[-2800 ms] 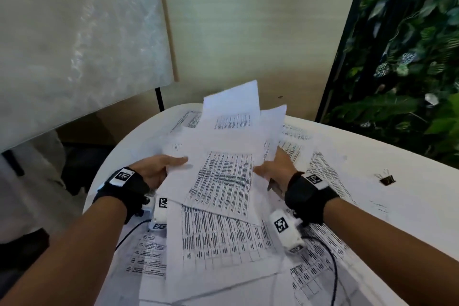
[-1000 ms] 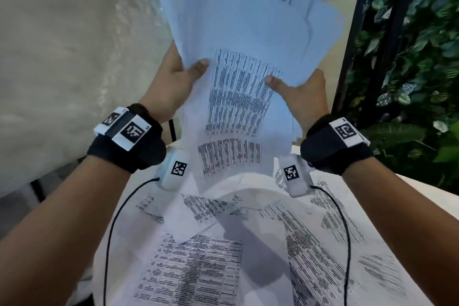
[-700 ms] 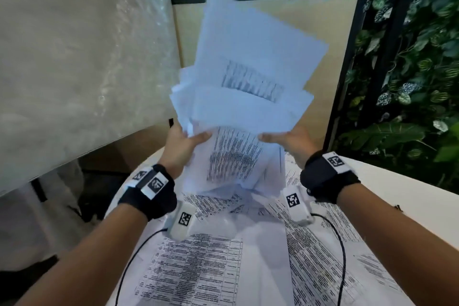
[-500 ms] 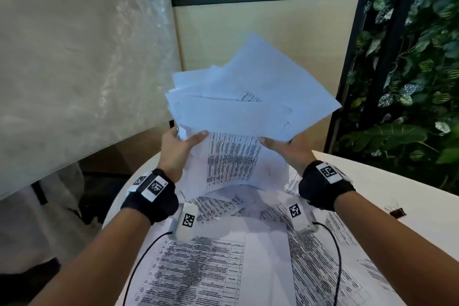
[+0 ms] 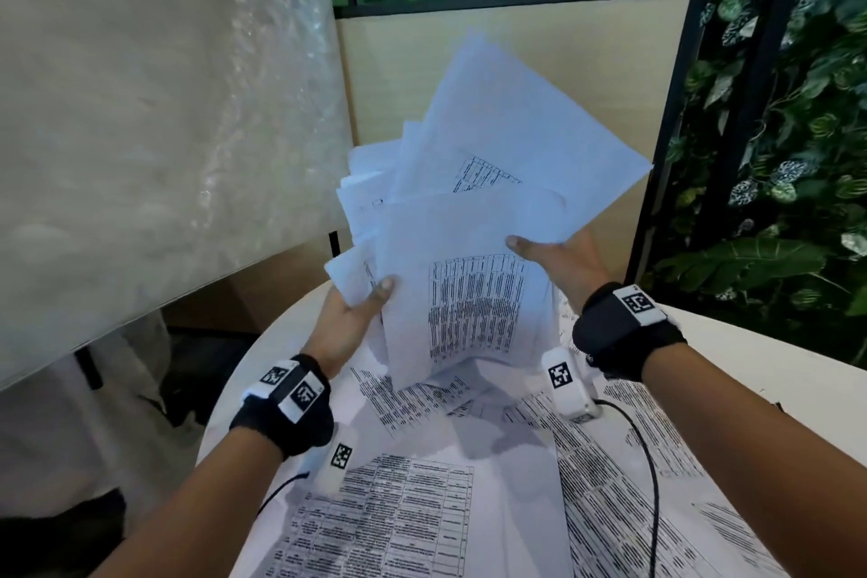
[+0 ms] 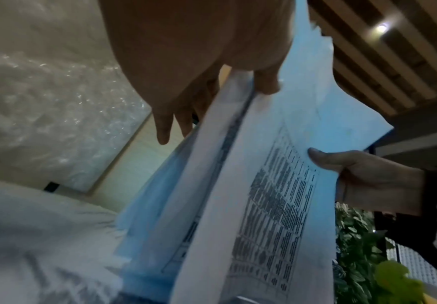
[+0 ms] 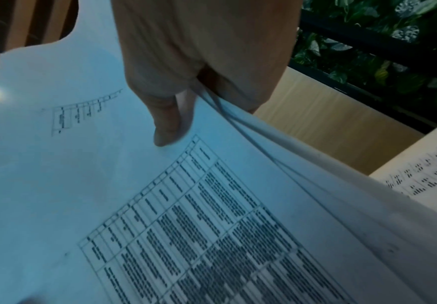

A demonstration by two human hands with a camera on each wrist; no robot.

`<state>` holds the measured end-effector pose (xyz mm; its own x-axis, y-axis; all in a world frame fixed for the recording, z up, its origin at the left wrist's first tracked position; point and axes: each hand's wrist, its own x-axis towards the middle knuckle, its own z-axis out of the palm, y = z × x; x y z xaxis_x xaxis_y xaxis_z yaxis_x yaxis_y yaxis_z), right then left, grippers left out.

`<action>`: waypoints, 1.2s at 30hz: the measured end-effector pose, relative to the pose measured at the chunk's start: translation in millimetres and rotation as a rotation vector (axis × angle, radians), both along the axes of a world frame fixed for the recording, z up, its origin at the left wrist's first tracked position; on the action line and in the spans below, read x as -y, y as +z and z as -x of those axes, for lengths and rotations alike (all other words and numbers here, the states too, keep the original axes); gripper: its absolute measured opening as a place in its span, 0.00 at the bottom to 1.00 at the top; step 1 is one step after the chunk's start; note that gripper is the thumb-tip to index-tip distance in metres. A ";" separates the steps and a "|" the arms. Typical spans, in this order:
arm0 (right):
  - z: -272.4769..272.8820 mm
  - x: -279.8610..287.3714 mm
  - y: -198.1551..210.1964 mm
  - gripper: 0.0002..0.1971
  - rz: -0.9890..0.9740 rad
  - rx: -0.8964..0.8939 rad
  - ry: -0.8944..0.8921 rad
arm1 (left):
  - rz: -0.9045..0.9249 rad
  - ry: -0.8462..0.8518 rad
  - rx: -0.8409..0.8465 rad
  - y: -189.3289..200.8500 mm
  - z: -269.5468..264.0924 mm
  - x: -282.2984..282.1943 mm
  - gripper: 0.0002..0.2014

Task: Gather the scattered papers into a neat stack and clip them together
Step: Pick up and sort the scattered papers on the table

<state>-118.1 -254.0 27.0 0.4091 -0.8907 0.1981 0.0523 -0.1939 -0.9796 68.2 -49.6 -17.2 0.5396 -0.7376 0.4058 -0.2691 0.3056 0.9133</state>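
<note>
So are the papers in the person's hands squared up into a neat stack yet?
No, the held papers fan out at different angles, corners jutting past each other, between the left hand and right hand.

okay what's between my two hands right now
The bundle of papers, held upright over the table: left hand grips one edge, right hand the other. The head view shows it best.
</note>
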 end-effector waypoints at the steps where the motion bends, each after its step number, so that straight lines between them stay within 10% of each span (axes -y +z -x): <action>1: -0.4 -2.6 3.2 0.30 0.031 -0.018 0.036 | -0.003 0.006 0.038 5.1 0.7 3.0 0.16; 13: -0.5 -18.5 51.1 0.49 0.139 0.188 0.032 | 0.291 0.146 -0.016 111.7 0.5 18.8 0.18; 23: 21.6 -37.9 15.0 0.20 0.095 0.112 0.161 | -0.068 0.037 -0.213 10.5 -4.6 -0.1 0.26; 28: 16.5 -30.0 35.4 0.29 0.222 0.195 0.144 | -0.125 0.029 -0.207 -5.6 -1.8 1.7 0.23; 36: 11.1 -22.2 -20.7 0.35 0.050 -0.142 0.234 | -0.049 0.010 -0.132 23.6 -16.8 1.2 0.25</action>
<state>-129.2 -231.8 6.4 0.6293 -0.7593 0.1656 -0.0354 -0.2409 -0.9699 85.0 -50.8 6.4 0.5938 -0.7488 0.2945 -0.1484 0.2578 0.9547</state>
